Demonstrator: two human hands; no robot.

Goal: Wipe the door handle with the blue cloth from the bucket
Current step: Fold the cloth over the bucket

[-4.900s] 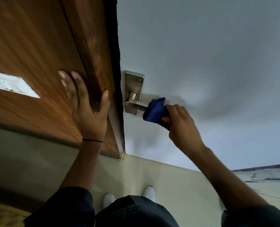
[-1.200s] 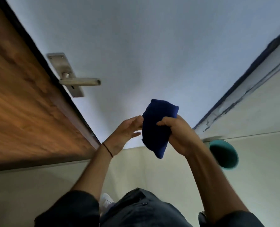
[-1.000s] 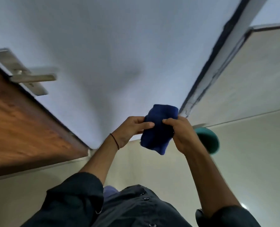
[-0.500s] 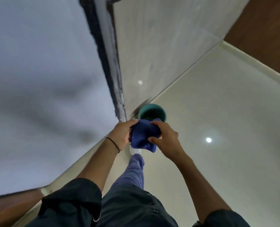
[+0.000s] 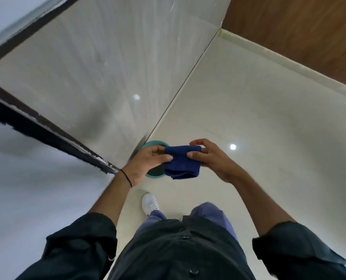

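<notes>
Over the bucket (image 5: pixel 155 173), folded blue cloth (image 5: pixel 181 163)

The cloth (image 5: pixel 182 161) sits between the hands, the left hand (image 5: pixel 145 162) at its left edge and the right hand (image 5: pixel 212 158) at its right. Below them the bucket (image 5: pixel 155 172) stands on the floor (image 5: pixel 249 118), beside the wall (image 5: pixel 77 67) and ahead of a shoe (image 5: pixel 150 205).
</notes>
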